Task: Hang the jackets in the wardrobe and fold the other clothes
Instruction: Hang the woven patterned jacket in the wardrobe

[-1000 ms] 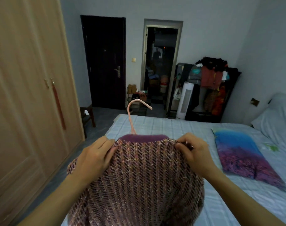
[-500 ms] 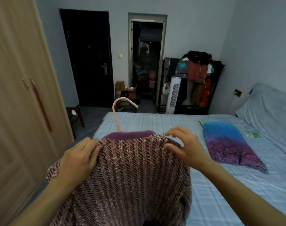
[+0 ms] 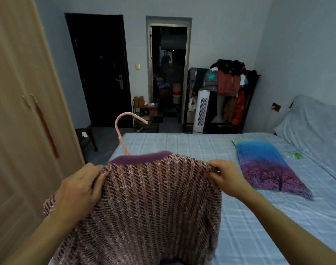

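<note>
Nearest, the tweed jacket (image 3: 155, 203) hangs in front of the person, above the near left corner of the bed (image 3: 259, 226). The left hand (image 3: 81, 190) grasps its left shoulder; the right hand (image 3: 223, 174) pinches its right shoulder. A pink hanger (image 3: 125, 129) hook rises from the purple collar. The wardrobe (image 3: 19, 111), doors closed, stands left. A pillow (image 3: 266, 165) lies farther right. A clothes rack (image 3: 230, 96) stands far.
</note>
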`<state>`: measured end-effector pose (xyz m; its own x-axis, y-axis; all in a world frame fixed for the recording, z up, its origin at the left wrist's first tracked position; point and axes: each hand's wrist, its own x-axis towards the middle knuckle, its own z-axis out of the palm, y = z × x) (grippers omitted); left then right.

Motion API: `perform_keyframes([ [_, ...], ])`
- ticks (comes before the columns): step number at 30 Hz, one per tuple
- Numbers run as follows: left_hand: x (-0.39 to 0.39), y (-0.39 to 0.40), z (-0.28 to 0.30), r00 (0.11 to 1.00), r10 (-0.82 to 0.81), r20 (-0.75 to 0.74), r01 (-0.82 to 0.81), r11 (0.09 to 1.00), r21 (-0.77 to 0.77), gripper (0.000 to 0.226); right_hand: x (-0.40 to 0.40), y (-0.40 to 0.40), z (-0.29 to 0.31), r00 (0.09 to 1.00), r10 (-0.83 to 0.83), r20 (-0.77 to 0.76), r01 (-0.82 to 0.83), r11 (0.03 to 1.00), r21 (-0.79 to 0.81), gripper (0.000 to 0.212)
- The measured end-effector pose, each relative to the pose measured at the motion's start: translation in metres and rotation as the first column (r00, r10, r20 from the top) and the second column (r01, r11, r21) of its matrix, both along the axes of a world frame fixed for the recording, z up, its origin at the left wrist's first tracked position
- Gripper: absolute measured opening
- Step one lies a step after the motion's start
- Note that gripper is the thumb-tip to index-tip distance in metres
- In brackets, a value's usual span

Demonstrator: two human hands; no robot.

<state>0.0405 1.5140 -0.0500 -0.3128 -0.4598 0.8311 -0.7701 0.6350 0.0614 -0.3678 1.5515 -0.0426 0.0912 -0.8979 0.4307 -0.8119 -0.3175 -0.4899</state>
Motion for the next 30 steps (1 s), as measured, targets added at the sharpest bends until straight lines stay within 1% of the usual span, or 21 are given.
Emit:
perform_keyframes([
  [3,0.004,0.0,0.004,0.998,-0.037,0.057,0.037,0.999,0.01,0.031,-0.003,-0.001,0.017,0.991,0.023,0.134,-0.024,1.0,0.006,0.016],
  [6,0.0,0.004,0.007,0.996,-0.082,0.04,0.081,0.996,0.034,0.03,0.003,-0.007,0.032,0.989,0.058,0.136,-0.057,0.998,-0.014,0.014],
  [8,-0.004,0.006,0.008,0.997,-0.075,0.003,0.075,0.997,0.037,0.03,0.011,-0.011,0.042,0.993,0.092,0.075,-0.095,0.995,0.025,0.013],
  [10,-0.006,0.006,0.01,0.998,-0.033,-0.062,0.036,0.998,0.042,0.03,0.022,-0.011,0.048,0.988,0.142,-0.066,-0.135,0.986,0.102,0.022],
  [12,-0.007,0.006,0.009,0.995,-0.008,-0.097,0.013,0.999,0.049,0.031,0.032,-0.011,0.048,0.965,0.174,-0.195,-0.151,0.98,0.126,0.022],
  [14,-0.01,0.007,0.006,0.996,-0.004,-0.09,0.009,0.998,0.055,0.032,0.04,-0.012,0.045,0.965,0.162,-0.208,-0.155,0.987,0.048,0.017],
  [17,-0.011,0.007,0.004,0.996,0.004,-0.089,0.002,0.998,0.061,0.033,0.049,-0.014,0.04,0.982,0.136,-0.131,-0.149,0.984,-0.096,0.01],
  [20,-0.007,0.006,0.007,0.996,-0.003,-0.089,0.009,0.998,0.064,0.031,0.055,-0.013,0.035,0.989,0.136,-0.063,-0.146,0.97,-0.195,0.007],
  [24,-0.005,0.009,0.016,0.999,-0.01,-0.042,0.013,0.998,0.065,0.029,0.064,-0.007,0.037,0.989,0.147,-0.034,-0.15,0.953,-0.262,0.009],
  [30,-0.015,0.013,0.024,0.999,-0.052,-0.004,0.053,0.997,0.053,0.024,0.1,-0.005,0.053,0.975,0.2,-0.095,-0.22,0.915,-0.338,0.012],
])
